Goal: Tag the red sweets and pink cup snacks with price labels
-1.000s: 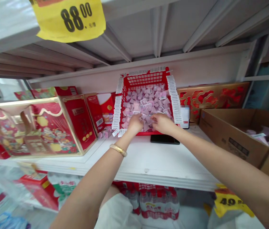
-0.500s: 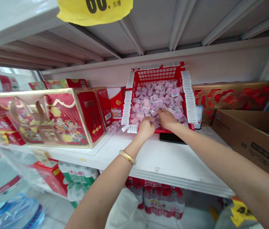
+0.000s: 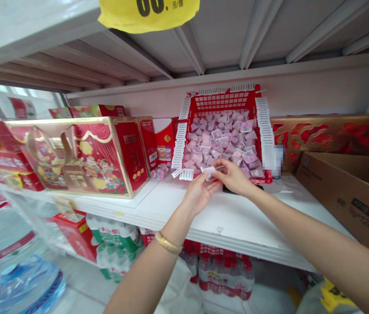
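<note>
A small pink jelly cup [image 3: 208,172] is held up at the front of a red plastic basket [image 3: 225,104]. My left hand [image 3: 200,192] grips it from below with closed fingers; a gold bangle circles that wrist. The fingers of my right hand [image 3: 234,176] pinch at the right side of the same cup. Many similar pink cups [image 3: 219,133] fill the basket behind my hands, and several carry barcode labels. Strips of white barcode stickers [image 3: 179,145] hang along the basket's rims.
On the left stands a red and gold gift box [image 3: 89,161], with a few pink cups [image 3: 161,172] beside it. An open cardboard box [image 3: 351,192] sits at the right. The shelf above [image 3: 220,39] hangs low. Bottled water packs [image 3: 225,277] stand below.
Both hands have come back from among the cups to the basket's front edge, now with a cup between them. The view has shifted slightly.
</note>
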Action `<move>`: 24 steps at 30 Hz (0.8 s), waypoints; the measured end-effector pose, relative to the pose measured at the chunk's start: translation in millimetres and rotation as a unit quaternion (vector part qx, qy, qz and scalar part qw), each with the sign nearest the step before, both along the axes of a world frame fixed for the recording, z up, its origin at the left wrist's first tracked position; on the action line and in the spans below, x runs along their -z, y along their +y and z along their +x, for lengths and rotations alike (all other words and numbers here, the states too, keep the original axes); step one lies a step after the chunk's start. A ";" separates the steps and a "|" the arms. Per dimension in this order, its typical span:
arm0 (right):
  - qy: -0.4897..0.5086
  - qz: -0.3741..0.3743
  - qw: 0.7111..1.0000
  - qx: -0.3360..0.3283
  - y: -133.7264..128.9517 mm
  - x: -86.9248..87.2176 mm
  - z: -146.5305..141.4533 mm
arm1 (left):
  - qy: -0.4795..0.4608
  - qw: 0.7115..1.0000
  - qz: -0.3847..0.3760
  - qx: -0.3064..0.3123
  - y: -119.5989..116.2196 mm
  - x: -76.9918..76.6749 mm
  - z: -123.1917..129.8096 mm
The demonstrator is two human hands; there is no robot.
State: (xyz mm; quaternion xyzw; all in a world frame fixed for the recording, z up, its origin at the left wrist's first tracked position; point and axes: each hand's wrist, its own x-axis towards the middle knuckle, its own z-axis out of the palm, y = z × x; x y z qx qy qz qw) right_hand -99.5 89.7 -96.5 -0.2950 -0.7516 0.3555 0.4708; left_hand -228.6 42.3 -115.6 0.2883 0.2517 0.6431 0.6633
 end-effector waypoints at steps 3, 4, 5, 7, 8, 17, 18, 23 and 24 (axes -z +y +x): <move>-0.019 0.004 0.999 -0.032 -1.5 6.3 -15.1 | -0.019 0.999 0.007 -0.042 -10.0 12.8 -17.1; -0.028 0.010 0.999 -0.029 0.4 6.9 -20.1 | -0.012 0.998 0.010 -0.058 -13.1 17.4 -23.0; -0.038 0.018 0.999 -0.015 3.4 7.0 -25.1 | 0.000 0.997 0.009 -0.075 -16.1 21.9 -28.7; -0.069 0.049 0.996 0.038 11.2 6.6 -35.4 | 0.035 0.993 -0.002 -0.110 -21.2 30.3 -38.4; -0.090 0.067 0.991 0.065 15.4 6.3 -40.7 | 0.052 0.991 -0.009 -0.125 -23.2 34.0 -42.2; -0.150 0.106 0.972 0.149 31.1 7.2 -71.3 | 0.029 0.992 0.013 -0.125 -28.4 44.2 -53.6; -0.147 0.103 0.972 0.153 30.8 7.2 -71.9 | 0.023 0.992 0.019 -0.122 -28.3 44.6 -53.7; -0.125 0.090 0.975 0.158 28.3 7.6 -72.6 | 0.029 0.991 0.026 -0.130 -24.4 49.9 -53.1; -0.118 0.089 0.977 0.157 27.9 7.8 -72.5 | 0.033 0.990 0.023 -0.134 -23.4 51.0 -53.0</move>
